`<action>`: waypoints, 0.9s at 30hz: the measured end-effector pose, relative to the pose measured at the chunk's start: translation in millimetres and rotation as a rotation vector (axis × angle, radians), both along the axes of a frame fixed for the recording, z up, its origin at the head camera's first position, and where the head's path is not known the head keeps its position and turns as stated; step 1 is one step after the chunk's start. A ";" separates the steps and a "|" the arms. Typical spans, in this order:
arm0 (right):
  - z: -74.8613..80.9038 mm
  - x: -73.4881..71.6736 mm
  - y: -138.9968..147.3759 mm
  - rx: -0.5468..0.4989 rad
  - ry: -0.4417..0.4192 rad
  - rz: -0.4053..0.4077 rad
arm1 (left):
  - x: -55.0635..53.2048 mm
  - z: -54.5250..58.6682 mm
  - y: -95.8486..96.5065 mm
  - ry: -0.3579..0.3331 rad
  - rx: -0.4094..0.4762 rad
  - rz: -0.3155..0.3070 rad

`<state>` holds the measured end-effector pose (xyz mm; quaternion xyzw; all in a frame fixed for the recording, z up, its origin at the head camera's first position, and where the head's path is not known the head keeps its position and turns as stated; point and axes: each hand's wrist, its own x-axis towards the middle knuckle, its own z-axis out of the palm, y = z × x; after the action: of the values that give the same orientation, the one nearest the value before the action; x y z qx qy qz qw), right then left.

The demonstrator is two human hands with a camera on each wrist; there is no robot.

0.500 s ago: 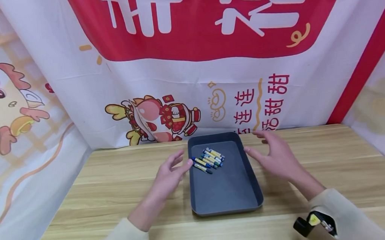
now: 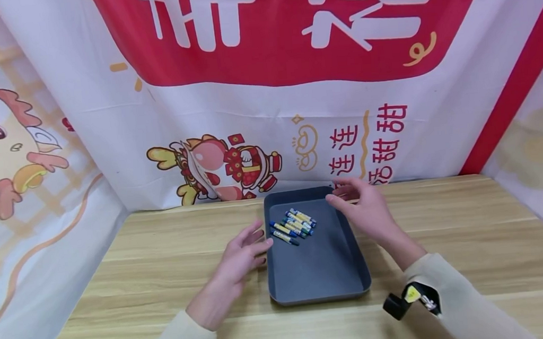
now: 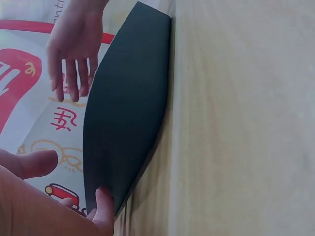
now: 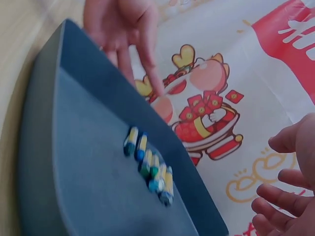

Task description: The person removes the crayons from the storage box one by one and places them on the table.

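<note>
A dark grey rectangular tray [image 2: 319, 283] lies on the wooden table. Several crayons [image 2: 299, 222] with yellow and white wrappers and blue or green ends lie in a loose group in its left half; the right wrist view shows these crayons [image 4: 150, 164] closer. My left hand [image 2: 244, 251] is at the tray's left wall, fingers spread and holding nothing; in the left wrist view a fingertip [image 3: 104, 199] overlaps the outer wall. Over the tray's far right corner, my right hand [image 2: 363, 207] hovers with relaxed, parted fingers and nothing in them.
Bare wooden tabletop [image 2: 164, 263] extends on both sides of the tray. Behind it hangs a printed white and red cloth [image 2: 228, 109], close to the tray's far edge. Another printed cloth [image 2: 32, 236] hangs along the left side.
My right hand has moved left, from beside the tray's right wall to over its far right corner. My left hand has shifted slightly downward along the left wall. The crayons stay put.
</note>
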<state>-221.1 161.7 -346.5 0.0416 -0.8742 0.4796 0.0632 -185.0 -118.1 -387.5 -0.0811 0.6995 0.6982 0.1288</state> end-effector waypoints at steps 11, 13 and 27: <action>-10.9 -23.7 -39.8 -0.302 -0.121 0.022 | -2.8 -9.4 0.3 0.048 -0.004 -0.004; -14.0 -27.4 -46.3 -0.346 -0.133 0.025 | -3.8 -10.2 0.5 0.049 -0.011 -0.008; -34.5 -45.1 -66.1 -0.494 -0.228 -0.046 | -3.5 -11.1 -1.5 0.049 0.000 -0.028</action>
<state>-266.2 95.6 -381.0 -0.0489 -0.7328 0.6785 -0.0164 -188.5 -119.6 -398.5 -0.0543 0.7036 0.6981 0.1213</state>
